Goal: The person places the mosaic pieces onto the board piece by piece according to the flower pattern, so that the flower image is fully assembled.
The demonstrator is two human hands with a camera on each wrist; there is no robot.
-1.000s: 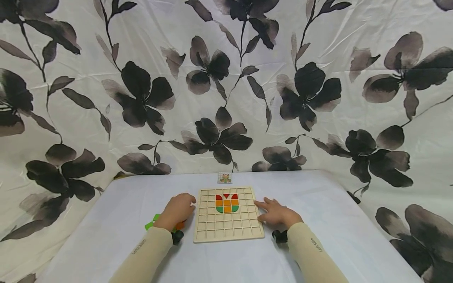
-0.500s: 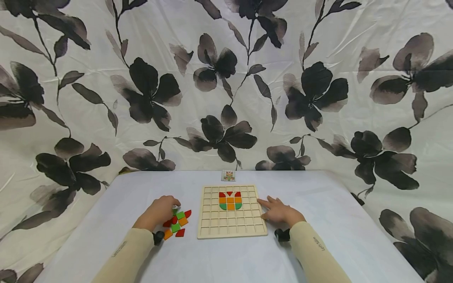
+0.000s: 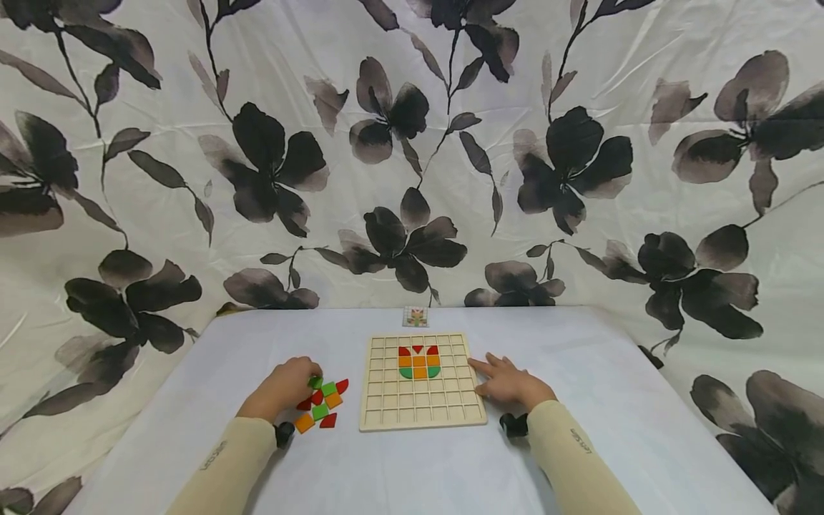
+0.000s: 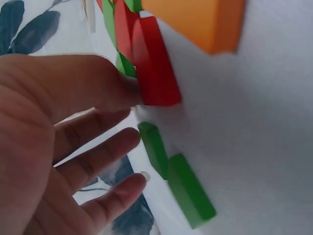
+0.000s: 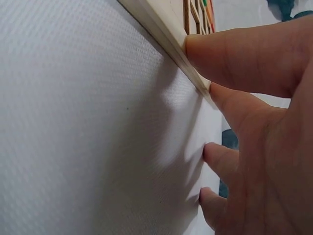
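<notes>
My left hand [image 3: 281,386] is at a loose cluster of coloured wooden blocks, its fingertips right at a green block [image 3: 315,383]. In the left wrist view the thumb overlaps a red block [image 4: 155,63], the index finger is mostly hidden behind it, and the other fingers are spread. I cannot tell whether the thumb and index finger pinch the green block. My right hand [image 3: 511,384], fingers extended, touches the right edge of the wooden grid board [image 3: 421,411] with thumb and index fingertip. Red, orange and green pieces [image 3: 420,362] form a tulip shape in the board.
Orange [image 3: 305,423], red [image 3: 328,420] and light green [image 3: 320,412] blocks lie left of the board. Two green blocks [image 4: 190,191] lie beyond the left fingers. A small pattern card [image 3: 415,317] is at the table's back edge, before a floral cloth.
My left hand has moved left from beside the board to the far side of the block cluster, uncovering several blocks. The right hand stays at the board's edge. The head view has shifted slightly.
</notes>
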